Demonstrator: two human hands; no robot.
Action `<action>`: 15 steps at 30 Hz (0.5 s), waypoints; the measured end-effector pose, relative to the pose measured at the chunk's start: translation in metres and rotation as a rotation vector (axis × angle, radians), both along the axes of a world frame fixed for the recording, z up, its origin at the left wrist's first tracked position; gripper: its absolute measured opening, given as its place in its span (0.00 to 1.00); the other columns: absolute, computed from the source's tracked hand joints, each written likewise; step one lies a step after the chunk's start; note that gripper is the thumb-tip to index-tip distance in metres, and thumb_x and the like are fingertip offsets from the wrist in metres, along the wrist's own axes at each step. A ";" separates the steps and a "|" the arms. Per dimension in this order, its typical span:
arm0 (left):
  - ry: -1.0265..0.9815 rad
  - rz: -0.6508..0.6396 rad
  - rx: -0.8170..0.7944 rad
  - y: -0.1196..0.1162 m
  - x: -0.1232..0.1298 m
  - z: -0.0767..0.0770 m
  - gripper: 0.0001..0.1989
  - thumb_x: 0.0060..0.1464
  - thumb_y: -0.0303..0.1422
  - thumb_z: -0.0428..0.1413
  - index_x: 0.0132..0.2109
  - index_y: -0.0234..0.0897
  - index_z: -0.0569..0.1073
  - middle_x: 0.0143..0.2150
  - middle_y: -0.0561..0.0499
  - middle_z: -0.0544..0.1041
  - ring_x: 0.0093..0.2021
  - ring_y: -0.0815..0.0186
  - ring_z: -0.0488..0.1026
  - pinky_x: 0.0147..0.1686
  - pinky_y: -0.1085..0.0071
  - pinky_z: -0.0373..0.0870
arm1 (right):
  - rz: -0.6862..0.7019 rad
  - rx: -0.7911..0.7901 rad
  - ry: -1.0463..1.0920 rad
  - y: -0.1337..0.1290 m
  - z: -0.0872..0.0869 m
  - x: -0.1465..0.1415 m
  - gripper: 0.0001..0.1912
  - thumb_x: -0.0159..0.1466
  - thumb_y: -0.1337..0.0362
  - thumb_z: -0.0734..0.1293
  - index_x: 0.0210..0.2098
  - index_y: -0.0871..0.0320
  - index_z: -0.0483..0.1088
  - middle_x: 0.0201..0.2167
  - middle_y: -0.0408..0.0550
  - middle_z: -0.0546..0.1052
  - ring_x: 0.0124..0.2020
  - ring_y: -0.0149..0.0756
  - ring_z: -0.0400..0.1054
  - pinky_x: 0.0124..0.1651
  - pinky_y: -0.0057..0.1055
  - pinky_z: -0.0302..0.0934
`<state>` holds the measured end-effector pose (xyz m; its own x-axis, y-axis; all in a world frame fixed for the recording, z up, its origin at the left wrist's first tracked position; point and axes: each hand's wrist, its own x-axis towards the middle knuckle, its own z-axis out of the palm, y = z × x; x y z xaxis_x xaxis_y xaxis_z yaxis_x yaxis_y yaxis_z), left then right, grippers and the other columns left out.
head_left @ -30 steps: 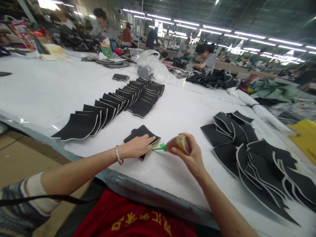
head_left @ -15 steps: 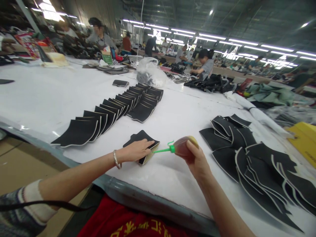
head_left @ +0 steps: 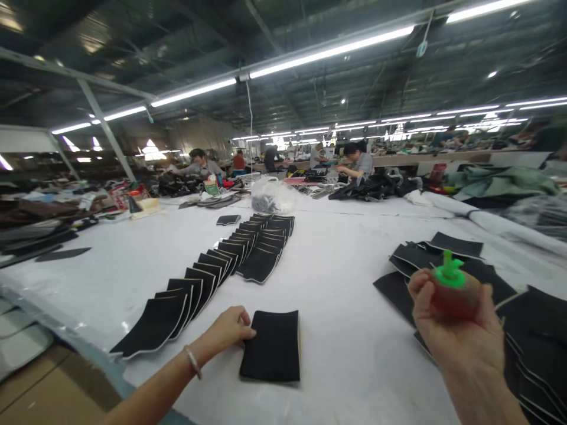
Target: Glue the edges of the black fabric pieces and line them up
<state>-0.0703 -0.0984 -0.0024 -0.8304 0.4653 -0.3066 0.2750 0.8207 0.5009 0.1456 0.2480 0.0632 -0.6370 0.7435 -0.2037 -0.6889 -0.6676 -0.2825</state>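
Observation:
A black panel (head_left: 271, 347) with a pale edge lies flat on the white table, near its front. My left hand (head_left: 229, 328) is at the panel's left edge, thumb on it and fingers curled, gripping that edge. My right hand (head_left: 460, 330) is wrapped round a squeeze bottle (head_left: 456, 298) of brownish liquid, raised over the right side of the table. The bottle's green cap and nozzle point up and away from me. To the left, overlapping black panels (head_left: 153, 321) run in a long fanned row, with a shorter row beside its far end.
A loose pile of black panels (head_left: 538, 336) covers the right side. Farther back are a clear plastic bag (head_left: 272, 196), a small black piece (head_left: 228, 219) and a white roll (head_left: 500, 227). Several people work at tables beyond. The table's front edge (head_left: 100, 363) is at lower left.
The view has tilted upward. My right hand has moved the bottle away from the panel to the right, nozzle now up. My left hand has shifted to the panel's left edge; the panel lies turned.

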 end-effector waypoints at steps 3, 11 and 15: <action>0.028 0.024 0.020 0.006 0.005 0.000 0.26 0.44 0.44 0.60 0.47 0.34 0.68 0.39 0.46 0.74 0.38 0.57 0.73 0.35 0.67 0.64 | -0.120 0.028 -0.060 0.003 0.000 0.007 0.28 0.56 0.49 0.72 0.51 0.59 0.71 0.44 0.64 0.73 0.41 0.45 0.74 0.24 0.23 0.73; -0.273 0.018 0.222 0.033 0.029 0.010 0.18 0.39 0.38 0.64 0.37 0.34 0.70 0.26 0.55 0.70 0.25 0.68 0.65 0.22 0.73 0.53 | -0.176 0.011 0.035 0.000 0.008 0.019 0.32 0.59 0.50 0.71 0.56 0.65 0.69 0.46 0.67 0.73 0.38 0.41 0.75 0.28 0.19 0.74; -0.604 0.251 0.634 0.030 0.004 0.014 0.13 0.46 0.36 0.64 0.36 0.32 0.73 0.28 0.52 0.72 0.22 0.72 0.65 0.16 0.77 0.50 | -0.201 0.059 0.030 0.003 0.007 0.022 0.26 0.61 0.50 0.69 0.53 0.60 0.72 0.48 0.66 0.74 0.40 0.40 0.76 0.26 0.19 0.74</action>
<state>-0.0662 -0.0684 0.0116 -0.7115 0.5221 -0.4702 -0.3300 0.3425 0.8797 0.1676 0.2511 0.0706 -0.4799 0.8662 -0.1391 -0.8153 -0.4989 -0.2940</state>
